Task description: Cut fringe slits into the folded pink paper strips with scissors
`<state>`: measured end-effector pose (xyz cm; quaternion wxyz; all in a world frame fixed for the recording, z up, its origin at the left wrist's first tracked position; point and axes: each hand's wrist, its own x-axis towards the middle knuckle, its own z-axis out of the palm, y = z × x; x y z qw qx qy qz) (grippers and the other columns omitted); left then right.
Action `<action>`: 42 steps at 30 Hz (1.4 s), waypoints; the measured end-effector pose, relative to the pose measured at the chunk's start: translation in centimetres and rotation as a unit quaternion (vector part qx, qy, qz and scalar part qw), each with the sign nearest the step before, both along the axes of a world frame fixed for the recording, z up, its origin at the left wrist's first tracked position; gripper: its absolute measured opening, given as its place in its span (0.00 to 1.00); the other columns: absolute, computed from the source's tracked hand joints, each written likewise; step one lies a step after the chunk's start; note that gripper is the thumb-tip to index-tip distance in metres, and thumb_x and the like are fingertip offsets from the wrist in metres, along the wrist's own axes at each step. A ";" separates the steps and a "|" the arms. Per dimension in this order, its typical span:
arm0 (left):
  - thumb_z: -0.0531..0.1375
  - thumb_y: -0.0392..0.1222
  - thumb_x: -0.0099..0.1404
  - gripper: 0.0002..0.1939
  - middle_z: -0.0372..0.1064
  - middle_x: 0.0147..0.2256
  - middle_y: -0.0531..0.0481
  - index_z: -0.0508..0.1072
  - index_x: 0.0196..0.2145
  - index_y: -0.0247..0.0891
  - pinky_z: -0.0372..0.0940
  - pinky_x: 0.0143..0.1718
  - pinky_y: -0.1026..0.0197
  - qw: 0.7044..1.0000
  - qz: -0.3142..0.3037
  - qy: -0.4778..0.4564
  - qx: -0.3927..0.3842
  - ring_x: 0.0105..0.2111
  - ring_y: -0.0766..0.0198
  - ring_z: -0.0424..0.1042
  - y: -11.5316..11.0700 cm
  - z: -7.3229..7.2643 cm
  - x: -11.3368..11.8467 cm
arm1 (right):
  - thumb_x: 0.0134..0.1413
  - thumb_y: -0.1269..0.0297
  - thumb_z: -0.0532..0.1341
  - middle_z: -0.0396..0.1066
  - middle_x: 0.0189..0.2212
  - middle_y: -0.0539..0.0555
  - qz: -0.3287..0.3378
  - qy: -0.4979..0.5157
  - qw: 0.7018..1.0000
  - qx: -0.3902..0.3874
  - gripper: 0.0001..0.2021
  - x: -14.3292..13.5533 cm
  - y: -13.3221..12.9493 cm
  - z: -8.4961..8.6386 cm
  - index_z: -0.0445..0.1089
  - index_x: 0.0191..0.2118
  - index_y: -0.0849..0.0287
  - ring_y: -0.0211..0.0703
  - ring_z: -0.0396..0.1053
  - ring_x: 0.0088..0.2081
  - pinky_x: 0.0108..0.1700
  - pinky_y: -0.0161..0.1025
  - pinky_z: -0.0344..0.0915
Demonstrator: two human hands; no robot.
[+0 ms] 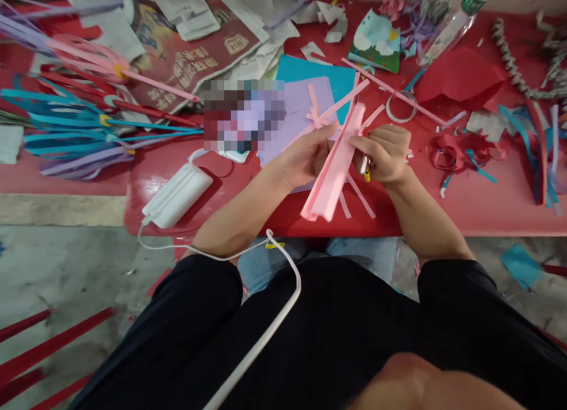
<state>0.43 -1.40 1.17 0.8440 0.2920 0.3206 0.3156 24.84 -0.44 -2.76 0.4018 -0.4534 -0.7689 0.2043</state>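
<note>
A folded strip of pink paper (pixel 333 172) slants between my hands above the table's front edge, its layers fanned at the lower end. My left hand (pixel 308 153) is closed around its left side, with some fingers hidden behind it. On the other side, my right hand (pixel 386 153) is curled shut with its thumb against the paper's edge. A small metal tool with a yellow end (pixel 365 166) sticks out below the right fingers; its kind I cannot make out. Cut pink strips (pixel 330 111) lie beyond the hands on lilac paper sheets (pixel 287 111), and a blue sheet (pixel 305 73) lies underneath.
A white power bank (pixel 177 194) with a cable sits left on the red table (pixel 266 215). Paper-strip flowers (pixel 104 123) lie at far left. A tape roll (pixel 401 106), red paper (pixel 460 82), scraps (pixel 452 153) and a clear bottle (pixel 456 26) are to the right.
</note>
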 end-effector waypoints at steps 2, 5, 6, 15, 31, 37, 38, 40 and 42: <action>0.67 0.43 0.80 0.11 0.83 0.37 0.43 0.84 0.41 0.32 0.79 0.38 0.59 0.999 0.016 -0.030 -0.022 0.33 0.61 0.81 -0.5 0.3 0.0 | 0.64 0.31 0.69 0.59 0.18 0.47 0.017 -0.051 0.997 0.064 0.23 -0.3 -0.2 0.1 0.82 0.37 0.47 0.49 0.66 0.26 0.44 0.56 0.68; 0.70 0.39 0.76 0.07 0.82 0.37 0.45 0.83 0.39 0.34 0.79 0.42 0.59 0.999 0.016 -0.039 -0.002 0.36 0.61 0.81 -0.4 0.4 -0.4 | 0.64 0.30 0.68 0.69 0.21 0.49 0.008 -0.039 0.994 0.097 0.25 -0.8 -0.4 0.1 0.83 0.44 0.47 0.49 0.69 0.27 0.41 0.54 0.69; 0.72 0.41 0.75 0.08 0.80 0.35 0.47 0.82 0.38 0.36 0.79 0.42 0.59 0.998 0.026 -0.048 0.013 0.35 0.61 0.80 -0.1 0.3 -0.5 | 0.61 0.27 0.70 0.73 0.24 0.50 -0.001 -0.014 0.995 0.094 0.28 -1.1 -0.5 0.1 0.82 0.47 0.47 0.50 0.73 0.29 0.41 0.53 0.71; 0.77 0.47 0.69 0.13 0.72 0.32 0.53 0.79 0.35 0.42 0.74 0.36 0.62 0.972 0.189 -0.011 0.143 0.30 0.65 0.74 2.3 0.2 -1.8 | 0.55 0.21 0.70 0.81 0.35 0.54 0.011 0.302 0.936 -0.178 0.36 -5.3 -1.8 1.7 0.72 0.50 0.48 0.51 0.81 0.33 0.40 0.52 0.80; 0.81 0.51 0.68 0.22 0.83 0.40 0.45 0.83 0.50 0.37 0.77 0.35 0.63 0.971 0.048 0.138 0.189 0.37 0.58 0.84 1.6 -1.7 -0.5 | 0.58 0.33 0.77 0.67 0.28 0.45 -0.012 0.247 0.962 -0.115 0.29 -5.2 -2.2 1.8 0.74 0.52 0.48 0.43 0.70 0.29 0.35 0.45 0.75; 0.82 0.58 0.66 0.25 0.81 0.39 0.46 0.79 0.46 0.38 0.81 0.43 0.53 0.964 0.097 0.106 0.224 0.42 0.49 0.86 2.3 -2.1 -0.8 | 0.60 0.25 0.72 0.72 0.28 0.47 0.007 0.263 0.947 -0.187 0.32 -5.2 -2.3 2.3 0.74 0.49 0.48 0.47 0.77 0.30 0.38 0.50 0.81; 0.81 0.59 0.67 0.26 0.80 0.39 0.46 0.79 0.45 0.38 0.81 0.44 0.51 0.962 0.112 0.101 0.229 0.43 0.48 0.86 2.4 -2.1 -0.9 | 0.60 0.22 0.69 0.73 0.28 0.48 0.017 0.257 0.943 -0.209 0.33 -5.2 -2.4 2.4 0.74 0.48 0.48 0.49 0.79 0.31 0.39 0.51 0.82; 0.81 0.60 0.67 0.25 0.78 0.38 0.47 0.78 0.43 0.40 0.81 0.44 0.50 0.957 0.139 0.096 0.237 0.45 0.47 0.85 2.5 -2.0 -1.2 | 0.57 0.16 0.66 0.77 0.30 0.51 0.042 0.252 0.933 -0.253 0.37 -5.4 -2.8 2.6 0.72 0.46 0.50 0.52 0.83 0.35 0.41 0.52 0.84; 0.80 0.60 0.67 0.24 0.77 0.38 0.48 0.78 0.43 0.42 0.80 0.43 0.50 0.952 0.161 0.086 0.246 0.46 0.48 0.84 2.7 -1.7 -1.6 | 0.54 0.13 0.64 0.82 0.33 0.55 0.060 0.247 0.922 -0.293 0.42 -5.5 -3.3 2.8 0.71 0.47 0.51 0.54 0.86 0.37 0.42 0.51 0.84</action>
